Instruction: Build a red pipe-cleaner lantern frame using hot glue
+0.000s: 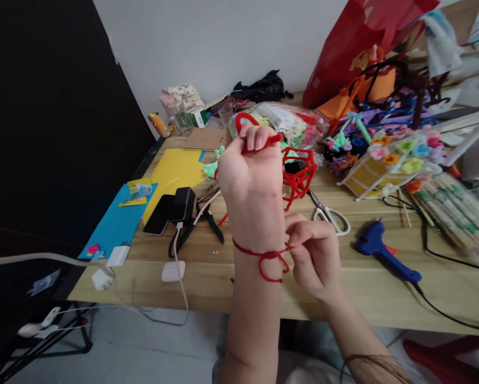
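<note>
My left hand [253, 165] is raised over the table, palm turned towards me, its fingers curled around a red fuzzy pipe cleaner [274, 140]. A loop of that red piece rises behind the fingers. Round my left wrist runs a thin red cord bracelet [270, 255], with a knot and a loose loop hanging from it. At the wrist's right side, my right hand [315, 253] pinches a cord end of the bracelet between thumb and fingertips. Behind my left hand stands a red openwork frame [299, 173], partly hidden.
White-handled scissors [330, 216] and a blue glue gun [383, 253] lie to the right. Beyond them is a flower-topped basket [379, 173]. On the left are a black charger block [182, 205], pliers [214, 229], a white earbud case [173, 271] and yellow card [175, 170].
</note>
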### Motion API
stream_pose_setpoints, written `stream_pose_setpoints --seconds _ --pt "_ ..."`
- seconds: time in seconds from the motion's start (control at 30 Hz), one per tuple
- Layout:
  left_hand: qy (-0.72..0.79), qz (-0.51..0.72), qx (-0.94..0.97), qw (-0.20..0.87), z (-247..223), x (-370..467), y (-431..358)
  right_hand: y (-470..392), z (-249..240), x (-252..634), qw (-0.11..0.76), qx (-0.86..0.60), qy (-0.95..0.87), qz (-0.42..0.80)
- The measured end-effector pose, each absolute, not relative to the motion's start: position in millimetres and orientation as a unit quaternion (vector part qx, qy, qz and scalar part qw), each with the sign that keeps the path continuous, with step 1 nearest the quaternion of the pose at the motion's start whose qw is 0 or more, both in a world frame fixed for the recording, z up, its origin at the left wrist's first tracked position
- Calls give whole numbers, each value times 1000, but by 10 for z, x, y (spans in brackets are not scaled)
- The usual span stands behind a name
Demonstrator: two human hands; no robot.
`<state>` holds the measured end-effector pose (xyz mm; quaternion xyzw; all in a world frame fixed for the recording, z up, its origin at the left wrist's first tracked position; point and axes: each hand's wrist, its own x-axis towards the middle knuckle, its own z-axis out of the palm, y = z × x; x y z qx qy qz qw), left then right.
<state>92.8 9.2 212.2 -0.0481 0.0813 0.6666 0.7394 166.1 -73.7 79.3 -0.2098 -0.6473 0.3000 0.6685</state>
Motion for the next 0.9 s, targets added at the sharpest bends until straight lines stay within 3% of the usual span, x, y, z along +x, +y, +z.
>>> stream_pose_setpoints --seconds 0.5,0.67,0.77,0.9 --pt "129 682 72 716 2031 932 118 -761 748 1672 655 -240 -650 301" --pt "191 780 135 580 1843 952 244 -805 822 1774 646 -305 -662 228" --pt "251 797 170 523 1663 990 317 -856 917 1792 581 -366 -712 147" --pt "301 798 189 487 1506 1048 354 -882 1002 1775 478 -395 -770 148"
